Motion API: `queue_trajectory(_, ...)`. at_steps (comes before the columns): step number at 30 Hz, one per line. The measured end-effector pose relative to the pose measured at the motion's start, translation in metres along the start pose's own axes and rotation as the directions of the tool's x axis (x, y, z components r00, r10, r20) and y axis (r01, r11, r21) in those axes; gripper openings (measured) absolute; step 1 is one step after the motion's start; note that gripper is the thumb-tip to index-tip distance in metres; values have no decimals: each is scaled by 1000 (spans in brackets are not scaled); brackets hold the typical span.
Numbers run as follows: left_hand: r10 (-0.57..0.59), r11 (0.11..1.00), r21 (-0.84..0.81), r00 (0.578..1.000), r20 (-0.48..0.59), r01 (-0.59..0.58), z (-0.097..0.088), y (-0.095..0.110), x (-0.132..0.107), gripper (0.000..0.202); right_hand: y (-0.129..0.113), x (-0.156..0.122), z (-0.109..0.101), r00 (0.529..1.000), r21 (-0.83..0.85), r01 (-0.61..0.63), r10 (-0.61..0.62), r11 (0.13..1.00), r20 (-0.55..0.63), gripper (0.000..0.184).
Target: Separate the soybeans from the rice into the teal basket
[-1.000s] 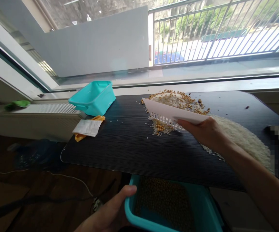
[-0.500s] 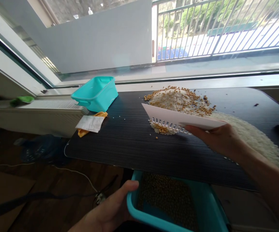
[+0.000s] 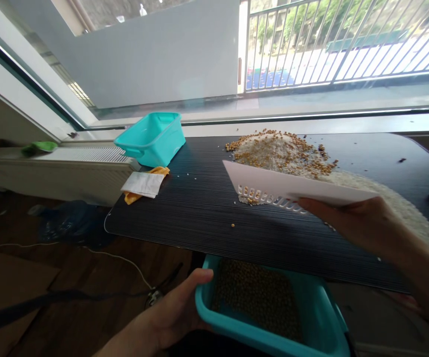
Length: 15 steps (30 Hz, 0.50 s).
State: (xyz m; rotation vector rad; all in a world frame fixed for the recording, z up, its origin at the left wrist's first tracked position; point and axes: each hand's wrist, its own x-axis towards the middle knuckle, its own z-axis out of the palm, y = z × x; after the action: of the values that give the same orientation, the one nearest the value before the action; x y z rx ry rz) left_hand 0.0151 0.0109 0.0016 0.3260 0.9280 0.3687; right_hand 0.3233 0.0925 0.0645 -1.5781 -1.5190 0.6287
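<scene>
My right hand (image 3: 351, 218) grips a white plastic card (image 3: 288, 183) with a row of slots along its lower edge. The card stands tilted over the table, in front of a heap (image 3: 274, 153) of white rice-like grains mixed with round tan seeds. A few seeds and grains show through the slots. My left hand (image 3: 177, 307) is closed on the left rim of a turquoise bin (image 3: 232, 329), thumb over the edge. Tan-brown seeds (image 3: 259, 297) lie inside that bin, just below the table's front edge. One loose seed (image 3: 232, 225) lies on the tabletop.
A second turquoise bin (image 3: 173, 146) stands at the table's back left, beside a folded white cloth (image 3: 145, 184) on an orange one. A pile of white grains (image 3: 403, 203) spreads along the right. The dark table (image 3: 184, 213) adjoins the window; a radiator (image 3: 80, 168) is at left.
The slotted card in my right hand has come slightly toward me and right. A loose seed lies nearer the table's front edge. My left hand keeps its hold on the bin.
</scene>
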Motion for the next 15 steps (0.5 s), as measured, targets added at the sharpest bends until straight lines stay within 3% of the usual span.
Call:
queue_trajectory(3, 5, 1000, 1, 1000, -14, -5, -3, 1, -4, 53, 5, 3, 2, 996, -6, -49, 49, 999, -70, 38)
queue_trajectory(7, 8, 1000, -5, 998, -57, -8, -7, 2, -11, 53, 10, 4, 2, 997, 14, -65, 65, 998, -30, 36)
queue_trajectory(15, 27, 1000, -4, 999, -28, -27, -8, 5, -15, 54, -5, -11, -1, 993, -3, -80, 80, 997, -84, 32)
